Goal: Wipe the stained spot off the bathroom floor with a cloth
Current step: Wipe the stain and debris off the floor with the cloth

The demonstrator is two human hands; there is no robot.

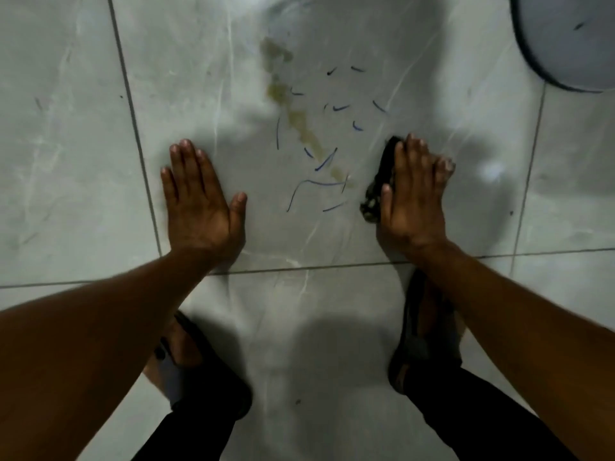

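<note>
A round pale grey object with a dark rim (565, 44) occupies the top right corner, cut off by the frame edge. Two dark sandals (412, 344) stand at the bottom, well apart, on either side.

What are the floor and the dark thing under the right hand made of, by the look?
Floor: large glossy tiles, probably glazed ceramic or porcelain with a grey marble pattern; thin grout lines and soft light reflections show. Dark thing: apparently a cloth, mottled and crumpled at its edge beside the right hand; the weave is too blurred to tell.
</note>
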